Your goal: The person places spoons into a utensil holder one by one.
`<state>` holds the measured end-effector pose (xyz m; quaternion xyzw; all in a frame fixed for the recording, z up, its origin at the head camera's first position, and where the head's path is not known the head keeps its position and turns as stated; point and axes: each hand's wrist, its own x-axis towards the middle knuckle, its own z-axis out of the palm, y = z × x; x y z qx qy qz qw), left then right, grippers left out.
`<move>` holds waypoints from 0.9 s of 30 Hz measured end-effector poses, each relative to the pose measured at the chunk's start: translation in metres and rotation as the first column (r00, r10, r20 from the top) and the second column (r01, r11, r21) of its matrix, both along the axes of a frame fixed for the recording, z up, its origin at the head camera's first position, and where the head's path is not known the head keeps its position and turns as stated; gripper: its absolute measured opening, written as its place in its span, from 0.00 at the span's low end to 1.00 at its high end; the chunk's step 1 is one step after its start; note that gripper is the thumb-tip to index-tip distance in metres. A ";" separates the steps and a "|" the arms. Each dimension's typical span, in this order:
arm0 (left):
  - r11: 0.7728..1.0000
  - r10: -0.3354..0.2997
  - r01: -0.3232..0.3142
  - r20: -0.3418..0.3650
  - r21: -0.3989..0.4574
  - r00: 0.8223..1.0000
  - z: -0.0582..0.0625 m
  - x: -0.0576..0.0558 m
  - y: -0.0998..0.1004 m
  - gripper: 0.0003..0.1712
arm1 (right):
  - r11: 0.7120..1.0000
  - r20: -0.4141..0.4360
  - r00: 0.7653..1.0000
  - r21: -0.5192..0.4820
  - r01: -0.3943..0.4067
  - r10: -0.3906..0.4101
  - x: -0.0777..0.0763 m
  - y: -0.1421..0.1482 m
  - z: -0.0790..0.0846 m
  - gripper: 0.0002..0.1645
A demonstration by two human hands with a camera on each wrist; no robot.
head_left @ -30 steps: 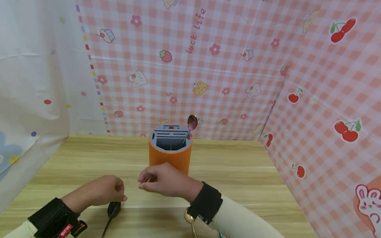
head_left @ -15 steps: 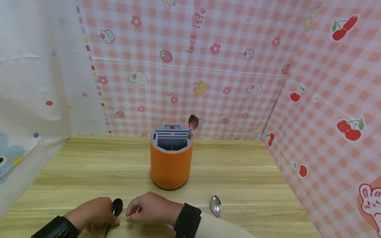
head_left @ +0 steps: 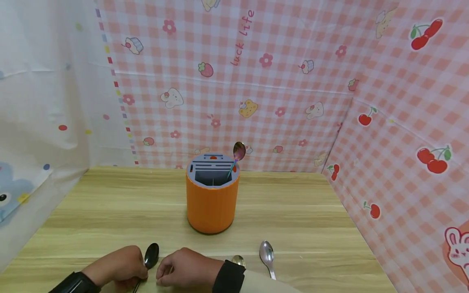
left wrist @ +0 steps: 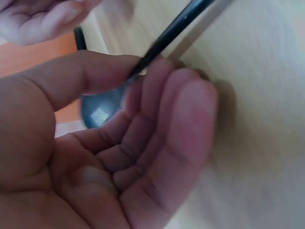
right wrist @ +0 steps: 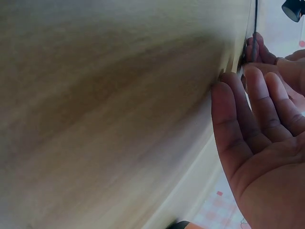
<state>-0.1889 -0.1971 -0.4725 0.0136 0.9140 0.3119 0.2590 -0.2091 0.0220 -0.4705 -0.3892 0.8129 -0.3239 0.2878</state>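
A dark, glossy spoon (head_left: 152, 255) lies near the front of the table, its bowl pointing away from me. My left hand (head_left: 119, 266) pinches its handle between thumb and fingers; the left wrist view shows the black handle (left wrist: 176, 31) crossing the fingertips. Just right of that spoon, my right hand (head_left: 190, 267) hovers low by the tabletop, fingers loosely bent, holding nothing. In the right wrist view its fingers (right wrist: 226, 119) are relaxed and the palm is bare. Behind both hands stands an orange cylindrical utensil holder (head_left: 212, 207) with a grey slotted top.
One iridescent spoon (head_left: 239, 151) leans in the holder's front compartment, bowl up. A silver spoon (head_left: 266, 252) lies to the right of my right hand, and a gold spoon (head_left: 239, 260) is partly hidden behind the right wrist. Patterned cloth walls (head_left: 220, 85) enclose the table.
My left hand has come down onto the dark spoon and pinched its handle, shifting it slightly right. My right hand has drawn back from the holder toward me, uncovering the silver spoon.
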 end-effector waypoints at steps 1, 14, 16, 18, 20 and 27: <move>0.998 0.007 -0.008 0.014 0.067 1.000 0.000 0.002 0.000 0.10 | 1.000 0.001 1.000 0.000 -0.002 0.002 0.000 0.000 0.000 0.05; 0.766 -0.006 -0.042 0.072 0.641 0.997 0.027 -0.017 0.016 0.11 | 0.976 0.162 0.976 -0.141 0.167 -0.144 -0.008 0.011 0.003 0.10; 0.752 0.005 -0.026 0.035 0.659 0.999 0.035 -0.019 0.022 0.14 | 0.962 0.157 0.968 -0.163 0.220 -0.195 -0.011 0.014 0.005 0.10; 0.744 0.012 -0.007 -0.003 0.668 1.000 0.042 -0.019 0.028 0.16 | 0.949 0.130 0.961 -0.174 0.264 -0.243 -0.014 0.017 0.007 0.09; 0.753 0.026 0.005 -0.037 0.658 0.999 0.049 -0.019 0.032 0.18 | 0.932 0.139 0.950 -0.202 0.302 -0.278 -0.016 0.020 0.011 0.08; 0.771 0.081 0.015 -0.121 0.637 0.989 0.074 -0.026 0.044 0.19 | 0.846 0.415 0.867 -0.325 0.423 -0.274 -0.023 0.033 0.028 0.07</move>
